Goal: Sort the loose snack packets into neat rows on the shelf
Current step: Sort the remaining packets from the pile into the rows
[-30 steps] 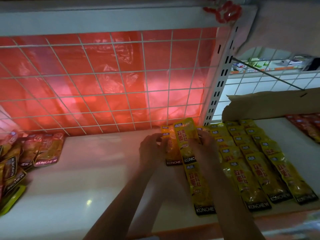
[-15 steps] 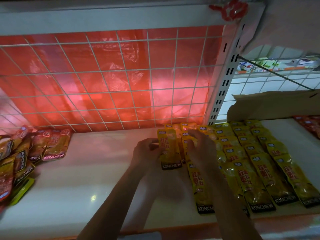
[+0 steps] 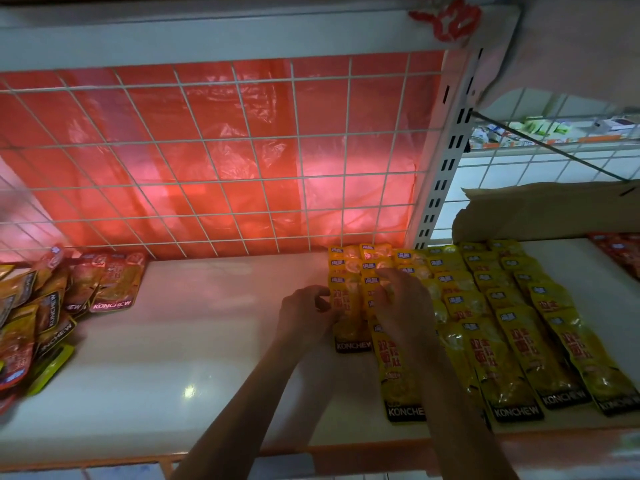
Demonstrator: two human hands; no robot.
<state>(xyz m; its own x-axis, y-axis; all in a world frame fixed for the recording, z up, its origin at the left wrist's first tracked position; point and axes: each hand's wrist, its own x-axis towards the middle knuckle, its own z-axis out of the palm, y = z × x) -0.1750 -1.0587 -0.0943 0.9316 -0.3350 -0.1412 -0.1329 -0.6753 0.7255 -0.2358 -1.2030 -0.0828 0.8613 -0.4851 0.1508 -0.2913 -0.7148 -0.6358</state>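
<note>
The yellow packet (image 3: 349,327) lies at the front of the leftmost row on the shelf (image 3: 173,341), just beside the other yellow rows (image 3: 519,341). The left hand (image 3: 306,315) pinches its left edge; the right hand (image 3: 403,306) lies curled over the next row, whether gripping one I cannot tell. The packets look light, thin, floppy and glossy, probably slippery: best taken by the flat sealed edges. A loose pile (image 3: 41,306) waits far left.

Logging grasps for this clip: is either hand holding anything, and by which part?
The left hand pinches the leftmost yellow packet at its left edge. The right hand lies fingers-down on the neighbouring row; grip cannot be told.
</note>
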